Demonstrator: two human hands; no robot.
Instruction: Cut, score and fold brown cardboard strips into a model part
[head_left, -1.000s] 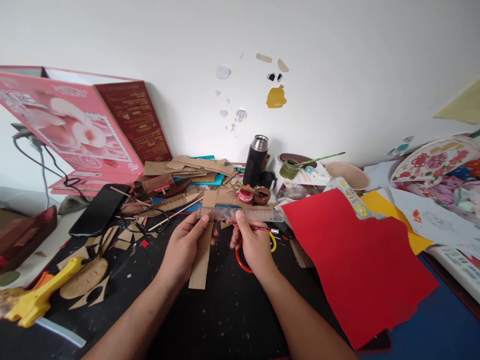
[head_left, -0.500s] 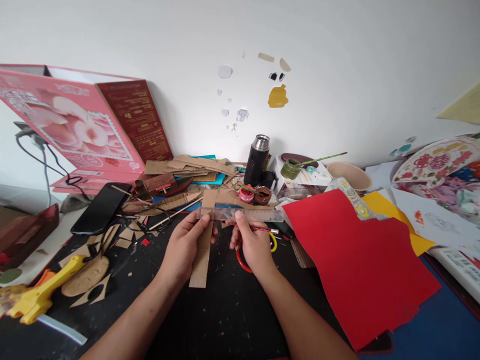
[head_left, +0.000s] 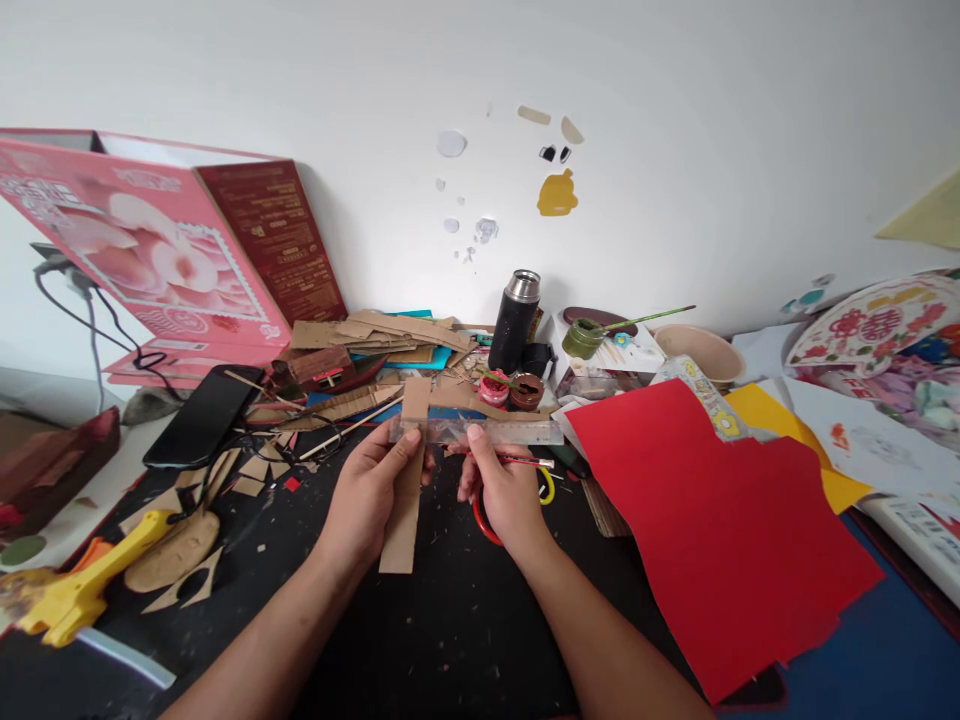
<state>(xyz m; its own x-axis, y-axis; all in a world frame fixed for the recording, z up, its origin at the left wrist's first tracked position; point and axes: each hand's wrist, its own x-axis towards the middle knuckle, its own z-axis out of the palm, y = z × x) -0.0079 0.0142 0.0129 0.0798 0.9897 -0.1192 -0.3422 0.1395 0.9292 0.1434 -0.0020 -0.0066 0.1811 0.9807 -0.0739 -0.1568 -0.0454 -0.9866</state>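
My left hand (head_left: 369,492) holds a long brown cardboard strip (head_left: 405,520) upright over the black work mat (head_left: 450,620), thumb pressed on a clear plastic ruler (head_left: 510,432) that lies crosswise over the strip. My right hand (head_left: 504,490) grips the ruler from below with a red pencil (head_left: 525,461) pinched in its fingers. Under that hand sit scissors with red and yellow handles (head_left: 547,487).
A red paper sheet (head_left: 712,520) covers the right side over yellow paper (head_left: 787,430). Black flask (head_left: 514,318), paint jars (head_left: 525,388), green paint pot with brush (head_left: 585,336), and cardboard pile (head_left: 375,335) stand behind. Phone (head_left: 202,415), yellow glue gun (head_left: 82,590), cardboard scraps and pink boxes (head_left: 150,250) lie left.
Almost nothing has moved; both hands keep the ruler across the strip, shifted very slightly.
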